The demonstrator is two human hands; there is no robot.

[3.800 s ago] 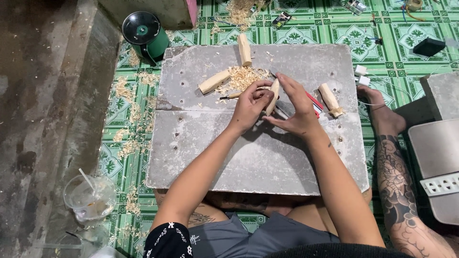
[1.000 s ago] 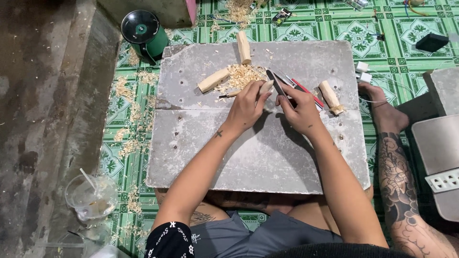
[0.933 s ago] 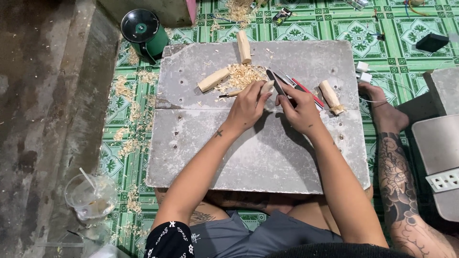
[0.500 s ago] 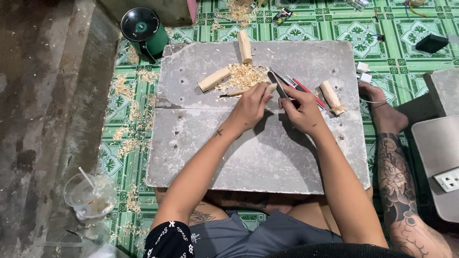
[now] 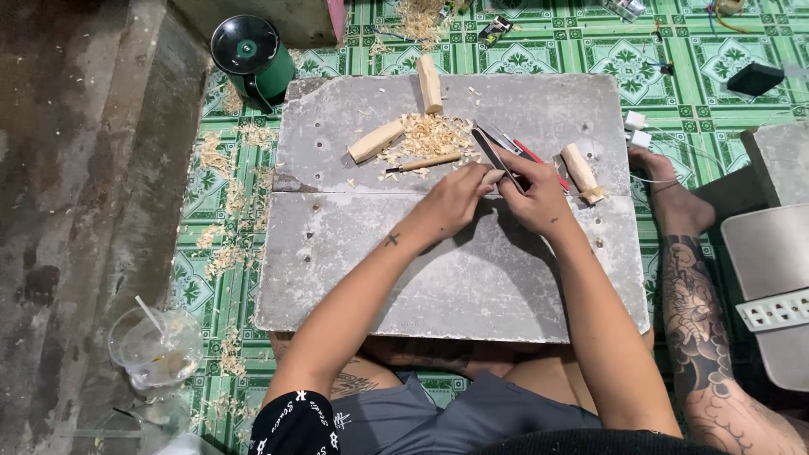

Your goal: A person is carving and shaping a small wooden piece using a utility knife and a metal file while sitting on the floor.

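Observation:
My left hand (image 5: 455, 206) pinches a small pale wood piece (image 5: 494, 177) low over the grey board (image 5: 421, 278). My right hand (image 5: 536, 198) meets it from the right, fingers closed round the lower end of a dark flat carving tool (image 5: 493, 152) that points up-left. A red-handled tool (image 5: 541, 162) lies just beyond my right hand. A heap of wood shavings (image 5: 434, 135) and a thin wooden-handled tool (image 5: 425, 163) lie just past my left hand.
Three cut wood blocks lie on the board: one left (image 5: 377, 140), one at the far edge (image 5: 430, 84), one right (image 5: 580, 168). A green round container (image 5: 249, 55), a plastic cup with straw (image 5: 156, 345), a power strip (image 5: 775, 307) and my tattooed leg (image 5: 699, 320) surround it.
The wood piece, earlier held upright between both hands, is now low and mostly hidden by my fingers. My right hand has closed on the dark tool. Over the last second little moved.

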